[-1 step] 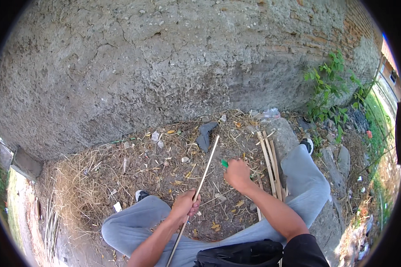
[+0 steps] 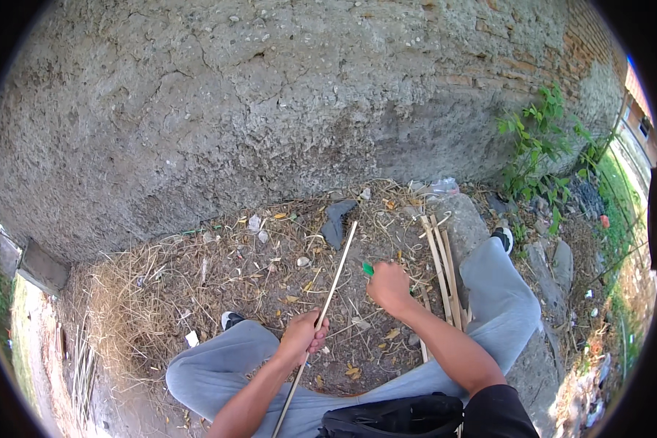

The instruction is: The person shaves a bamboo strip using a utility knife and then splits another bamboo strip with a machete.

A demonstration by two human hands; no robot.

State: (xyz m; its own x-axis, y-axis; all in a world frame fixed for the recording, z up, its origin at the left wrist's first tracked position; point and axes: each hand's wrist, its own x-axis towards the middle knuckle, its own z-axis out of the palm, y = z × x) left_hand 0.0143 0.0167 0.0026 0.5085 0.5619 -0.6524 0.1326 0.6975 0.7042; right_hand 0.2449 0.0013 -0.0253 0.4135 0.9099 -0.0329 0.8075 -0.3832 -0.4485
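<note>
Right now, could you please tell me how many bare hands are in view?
2: the left hand is closed around the long stick; the right hand, farther right, holds a partly hidden green thing. No others show.

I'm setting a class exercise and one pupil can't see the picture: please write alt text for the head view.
A person's left hand holds a long, thin, pale strip slanting away, while the right hand holds a green object, partly hidden. More strips lie beside the bent right leg; beyond are straw-littered ground and a rough grey wall.

no lettering, label, number or sign can be read
</note>
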